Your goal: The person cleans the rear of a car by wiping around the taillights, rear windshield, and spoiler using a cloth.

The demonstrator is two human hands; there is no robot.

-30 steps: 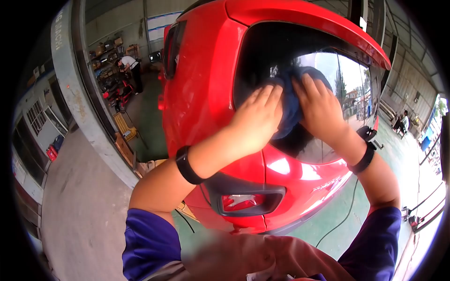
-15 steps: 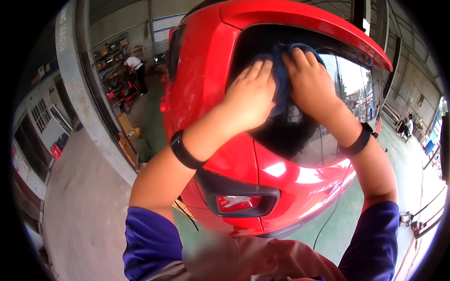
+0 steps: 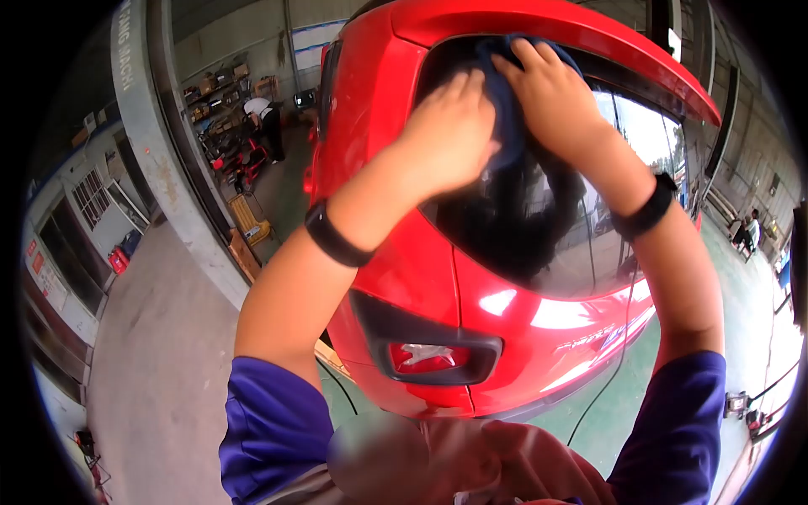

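Observation:
A dark blue cloth (image 3: 507, 114) lies bunched against the upper left part of the black rear window (image 3: 513, 227) of a red car (image 3: 370, 118). My left hand (image 3: 450, 130) is at the cloth's left edge, its fingers bent and close together on it. Over the cloth's upper right side, my right hand (image 3: 551, 97) presses with its fingers pointing up the glass. Both palms face the window and are hidden. Below the glass is a tail lamp (image 3: 429, 358) in a black surround.
A grey steel post (image 3: 168, 160) stands left of the car. Behind it a person (image 3: 265, 122) bends near shelves (image 3: 219, 97) and a red machine. Another person (image 3: 747, 231) sits far right. A black cable (image 3: 602, 391) hangs by the bumper.
Both my hands and the blue cloth have moved up the window towards its top edge. The view has shifted slightly, and more of the lower glass shows.

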